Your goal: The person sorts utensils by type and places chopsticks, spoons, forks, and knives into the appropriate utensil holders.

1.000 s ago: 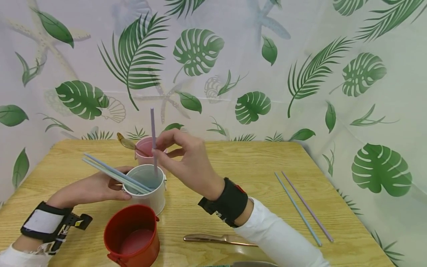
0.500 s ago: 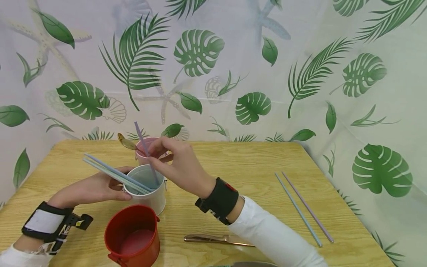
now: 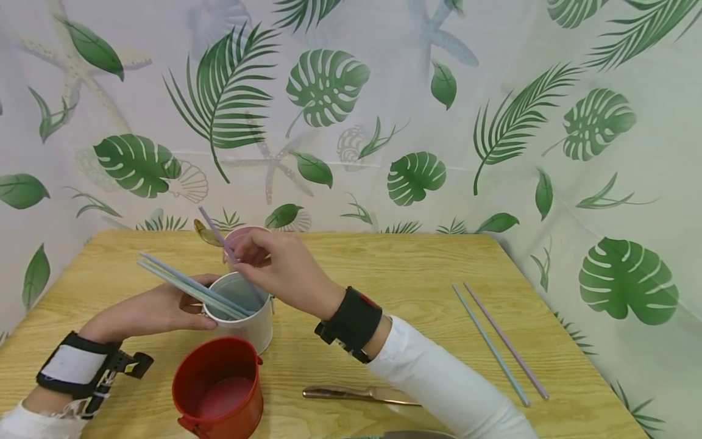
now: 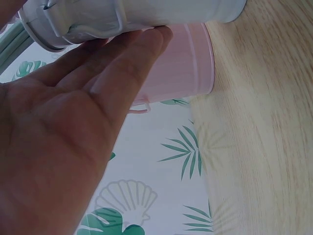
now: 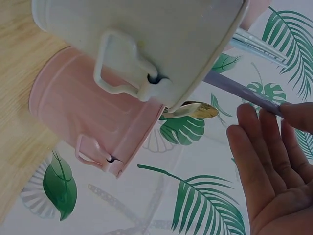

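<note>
In the head view, my left hand (image 3: 159,311) holds a white bucket (image 3: 255,332) from the left, thumb at the near side and fingers behind. Several blue and pale green chopsticks (image 3: 189,285) lean over its left rim. My right hand (image 3: 287,268) pinches a purple chopstick (image 3: 214,227) that tilts left, its lower end inside the white bucket. The right wrist view shows this purple chopstick (image 5: 244,93) between thumb and fingertips. Left fingers (image 4: 127,68) press against the white bucket's side (image 4: 146,12) in the left wrist view.
A pink bucket (image 3: 247,235) with a gold spoon (image 3: 205,233) stands behind. Nearer is a red bucket (image 3: 219,390). A table knife (image 3: 351,393) lies below the right forearm. Blue (image 3: 490,344) and purple chopsticks (image 3: 507,341) lie on the right side of the table.
My right hand has moved left and slightly down. The purple chopstick has gone from upright to tilting left, its lower end staying in the white bucket. My left hand has stayed still.
</note>
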### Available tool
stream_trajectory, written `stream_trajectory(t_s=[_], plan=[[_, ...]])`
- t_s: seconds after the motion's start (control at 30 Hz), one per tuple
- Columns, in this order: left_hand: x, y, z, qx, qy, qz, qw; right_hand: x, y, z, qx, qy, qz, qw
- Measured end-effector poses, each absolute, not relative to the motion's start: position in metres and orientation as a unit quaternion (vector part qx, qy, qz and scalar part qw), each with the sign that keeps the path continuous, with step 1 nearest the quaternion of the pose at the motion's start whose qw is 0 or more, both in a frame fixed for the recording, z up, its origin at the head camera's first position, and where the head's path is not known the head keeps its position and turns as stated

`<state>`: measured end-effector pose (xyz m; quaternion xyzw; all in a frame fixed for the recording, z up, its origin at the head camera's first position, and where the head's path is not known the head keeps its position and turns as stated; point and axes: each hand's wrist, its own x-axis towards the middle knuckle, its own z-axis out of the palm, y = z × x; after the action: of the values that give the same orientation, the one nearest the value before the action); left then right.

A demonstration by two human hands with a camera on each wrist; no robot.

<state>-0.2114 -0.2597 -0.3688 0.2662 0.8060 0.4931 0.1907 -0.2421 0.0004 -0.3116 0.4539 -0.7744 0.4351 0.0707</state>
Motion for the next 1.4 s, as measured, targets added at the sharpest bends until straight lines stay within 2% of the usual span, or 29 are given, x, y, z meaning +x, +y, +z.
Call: stream_trajectory(t_s=[0.13, 0.5, 0.87, 1.4], plan=[[-0.211, -0.260, -0.370, 0.260, 0.803, 0.498, 0.198, -0.243, -0.005, -0.310, 0.458, -0.777, 0.429, 0.050], [-0.212, -0.260, -0.371, 0.260, 0.805, 0.496, 0.196, -0.247, -0.016, -0.310, 0.450, -0.821, 0.347, 0.050], [-0.212, -0.260, -0.369, 0.260, 0.812, 0.486, 0.193, -0.249, -0.024, -0.309, 0.441, -0.844, 0.306, 0.010], [-0.210, -0.261, -0.368, 0.256, 0.813, 0.485, 0.196, -0.248, -0.035, -0.310, 0.434, -0.861, 0.266, -0.008]])
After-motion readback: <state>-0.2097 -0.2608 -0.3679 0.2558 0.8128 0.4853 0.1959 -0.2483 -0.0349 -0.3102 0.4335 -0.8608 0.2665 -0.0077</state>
